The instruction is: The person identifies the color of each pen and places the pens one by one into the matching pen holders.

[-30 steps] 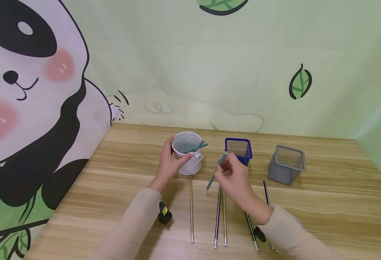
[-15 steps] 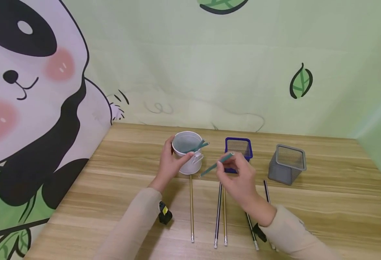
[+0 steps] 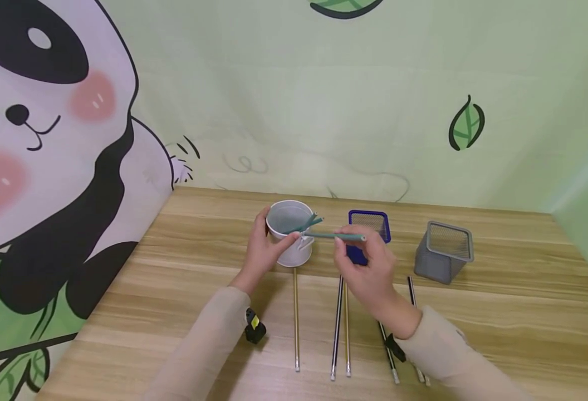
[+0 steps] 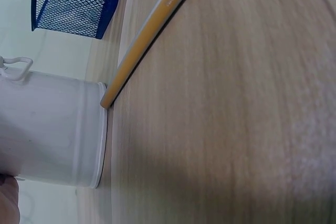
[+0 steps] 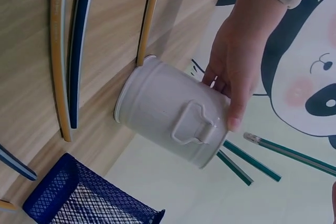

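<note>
My left hand (image 3: 266,250) grips a white metal bucket (image 3: 294,255) by its left side, thumb near the rim. The bucket stands on the table with a small handle on its side (image 5: 191,124). Two green pencils (image 5: 252,161) lean inside it and poke out over the rim. Between thumb and fingers, my right hand (image 3: 369,267) pinches another green pencil (image 3: 331,235), held nearly level. Its eraser end (image 5: 252,138) is right by the bucket's rim and the left thumb. In the left wrist view only a bit of the left hand (image 4: 8,203) shows beside the bucket.
Behind the right hand stands a blue mesh pen holder (image 3: 381,217), and a grey mesh one (image 3: 441,262) is farther right. A yellow pencil (image 3: 296,323) lies before the bucket. A dark pencil (image 3: 336,334) and several others lie nearer the front, partly under the right arm.
The right hand has turned its green pencil from steeply slanted to nearly level, bringing the eraser end up to the bucket's rim. The left hand and bucket have stayed put.
</note>
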Available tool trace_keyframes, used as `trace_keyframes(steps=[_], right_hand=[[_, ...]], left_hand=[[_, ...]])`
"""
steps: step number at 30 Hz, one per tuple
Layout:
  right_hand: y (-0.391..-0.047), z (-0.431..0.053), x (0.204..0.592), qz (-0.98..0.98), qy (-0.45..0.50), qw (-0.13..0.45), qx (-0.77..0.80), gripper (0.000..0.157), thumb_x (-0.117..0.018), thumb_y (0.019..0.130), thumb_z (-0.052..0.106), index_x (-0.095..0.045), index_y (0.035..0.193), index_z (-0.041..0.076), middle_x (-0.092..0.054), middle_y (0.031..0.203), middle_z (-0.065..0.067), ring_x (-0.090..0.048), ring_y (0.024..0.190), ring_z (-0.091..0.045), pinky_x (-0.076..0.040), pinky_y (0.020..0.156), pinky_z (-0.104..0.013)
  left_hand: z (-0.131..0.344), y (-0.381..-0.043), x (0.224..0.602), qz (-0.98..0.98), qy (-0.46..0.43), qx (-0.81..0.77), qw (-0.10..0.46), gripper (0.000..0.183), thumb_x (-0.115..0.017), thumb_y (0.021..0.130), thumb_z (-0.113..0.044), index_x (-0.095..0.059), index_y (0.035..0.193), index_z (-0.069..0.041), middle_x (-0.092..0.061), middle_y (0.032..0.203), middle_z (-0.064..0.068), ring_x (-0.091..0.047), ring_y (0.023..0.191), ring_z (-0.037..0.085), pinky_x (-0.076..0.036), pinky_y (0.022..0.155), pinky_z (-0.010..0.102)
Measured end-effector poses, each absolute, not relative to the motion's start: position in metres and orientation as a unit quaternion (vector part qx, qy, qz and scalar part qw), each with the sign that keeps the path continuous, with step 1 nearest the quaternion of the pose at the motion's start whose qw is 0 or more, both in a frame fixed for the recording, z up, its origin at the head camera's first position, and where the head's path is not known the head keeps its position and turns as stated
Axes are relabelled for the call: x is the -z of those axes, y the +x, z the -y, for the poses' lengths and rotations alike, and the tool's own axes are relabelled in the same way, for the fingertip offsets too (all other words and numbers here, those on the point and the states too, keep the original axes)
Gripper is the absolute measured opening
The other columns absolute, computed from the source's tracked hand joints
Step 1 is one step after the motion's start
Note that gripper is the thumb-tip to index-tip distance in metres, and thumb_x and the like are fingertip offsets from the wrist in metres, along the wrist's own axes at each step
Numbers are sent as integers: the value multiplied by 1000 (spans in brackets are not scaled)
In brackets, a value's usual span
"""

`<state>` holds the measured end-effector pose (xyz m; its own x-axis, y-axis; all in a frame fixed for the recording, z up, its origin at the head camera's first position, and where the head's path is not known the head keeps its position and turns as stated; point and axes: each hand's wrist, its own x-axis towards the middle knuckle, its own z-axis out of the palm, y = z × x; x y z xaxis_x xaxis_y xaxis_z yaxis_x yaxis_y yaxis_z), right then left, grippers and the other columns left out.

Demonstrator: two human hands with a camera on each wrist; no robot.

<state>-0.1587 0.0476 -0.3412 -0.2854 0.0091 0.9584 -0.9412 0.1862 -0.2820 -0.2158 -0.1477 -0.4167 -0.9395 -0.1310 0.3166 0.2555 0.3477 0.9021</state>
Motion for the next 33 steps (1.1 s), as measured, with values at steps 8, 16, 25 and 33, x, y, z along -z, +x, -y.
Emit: trace_keyframes(steps=[8, 16, 25, 33], right_hand=[[-168, -41, 348, 614, 373, 464, -518, 23, -57, 92, 8, -56, 88, -15, -61, 84, -24, -65, 79, -25, -55, 77, -17], [-175, -34, 366, 651, 344, 439, -516, 18, -57, 93, 8, -57, 93, -10, -62, 88, -20, -63, 79, -31, -53, 80, -15], [-179, -28, 380, 684, 331, 425, -492, 25, -65, 75, -18, -58, 97, -9, -64, 91, -20, -65, 80, -30, -55, 79, -22], [-182, -24, 386, 706, 328, 399, -485, 22, -63, 79, -15, -58, 99, -8, -64, 92, -21, -65, 82, -28, -56, 76, -27]], left_hand=[[147, -217, 417, 799, -50, 570, 185, 83, -81, 74, -12, -34, 139, 8, -47, 132, 26, -48, 124, 37, -37, 109, 45], [147, -217, 418, 795, -49, 576, 187, 82, -81, 74, -11, -34, 138, 9, -48, 131, 26, -48, 124, 37, -37, 109, 47], [148, -218, 420, 787, -59, 583, 193, 78, -81, 73, -8, -37, 136, 7, -51, 128, 24, -50, 122, 35, -36, 110, 45], [147, -217, 418, 788, -57, 582, 192, 78, -80, 74, -8, -37, 136, 7, -49, 129, 25, -49, 123, 36, -36, 110, 46]])
